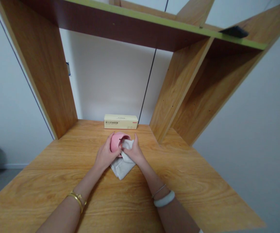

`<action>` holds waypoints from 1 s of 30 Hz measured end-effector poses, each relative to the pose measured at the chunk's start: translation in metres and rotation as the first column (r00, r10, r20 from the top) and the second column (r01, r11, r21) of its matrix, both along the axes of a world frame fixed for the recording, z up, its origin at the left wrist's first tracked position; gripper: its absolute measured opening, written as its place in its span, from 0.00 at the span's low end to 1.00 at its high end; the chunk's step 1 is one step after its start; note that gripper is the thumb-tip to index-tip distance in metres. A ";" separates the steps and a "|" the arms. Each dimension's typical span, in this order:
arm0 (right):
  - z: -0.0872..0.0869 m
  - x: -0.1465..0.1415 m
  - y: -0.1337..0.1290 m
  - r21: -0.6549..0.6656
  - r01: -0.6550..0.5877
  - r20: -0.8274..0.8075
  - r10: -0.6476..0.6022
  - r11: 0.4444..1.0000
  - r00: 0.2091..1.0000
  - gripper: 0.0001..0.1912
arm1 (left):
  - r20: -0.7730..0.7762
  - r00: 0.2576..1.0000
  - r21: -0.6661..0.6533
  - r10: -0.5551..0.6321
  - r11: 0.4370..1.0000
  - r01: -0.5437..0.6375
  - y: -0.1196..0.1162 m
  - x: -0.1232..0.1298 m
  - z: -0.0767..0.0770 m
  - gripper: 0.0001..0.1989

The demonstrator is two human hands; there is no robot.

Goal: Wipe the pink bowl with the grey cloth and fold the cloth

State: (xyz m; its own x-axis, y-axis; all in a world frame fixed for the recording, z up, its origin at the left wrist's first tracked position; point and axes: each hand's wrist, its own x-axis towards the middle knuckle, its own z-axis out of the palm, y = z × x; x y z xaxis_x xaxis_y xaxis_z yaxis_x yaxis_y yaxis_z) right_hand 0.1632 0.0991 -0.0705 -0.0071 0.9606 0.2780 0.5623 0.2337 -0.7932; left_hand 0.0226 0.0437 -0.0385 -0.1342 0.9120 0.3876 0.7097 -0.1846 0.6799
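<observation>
A pink rounded object with an opening (116, 141) is tilted above the wooden table, its opening toward the right. My left hand (106, 153) is wrapped round its left side, thumb at the front near the opening. My right hand (135, 152) holds a light grey cloth (122, 167) at the opening, with part of the cloth bunched against the pink object and the rest hanging down toward the tabletop. The fingertips of my right hand are partly hidden by the cloth.
A cream-coloured box with printed writing (120, 122) stands behind my hands near the wall. Upright wooden panels rise on the left (42, 68) and right (178, 90) of the table (193, 191). A shelf (120, 27) spans above, with a dark object (235, 31) on its right end.
</observation>
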 end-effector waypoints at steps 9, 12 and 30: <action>0.036 0.010 -0.016 0.235 0.065 0.325 -0.141 0.970 0.935 0.38 | -0.156 0.983 0.105 -0.095 0.988 0.112 -0.008 -0.002 0.009 0.31; 0.029 0.010 -0.013 0.129 0.055 0.239 -0.085 0.990 0.967 0.37 | -0.154 0.978 0.149 -0.140 0.975 0.163 -0.008 -0.006 0.007 0.34; 0.037 0.015 -0.015 0.226 0.120 0.358 -0.197 0.967 0.913 0.36 | -0.043 0.989 0.061 -0.145 0.987 0.147 -0.001 -0.005 0.003 0.29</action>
State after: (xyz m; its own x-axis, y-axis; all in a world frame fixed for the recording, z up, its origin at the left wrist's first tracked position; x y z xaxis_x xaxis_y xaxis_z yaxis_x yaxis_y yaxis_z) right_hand 0.1779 0.0838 -0.0330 0.0001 0.8845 0.4665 0.8509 0.2450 -0.4647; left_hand 0.0179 0.0426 -0.0355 0.0147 0.8940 0.4477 0.6971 -0.3301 0.6364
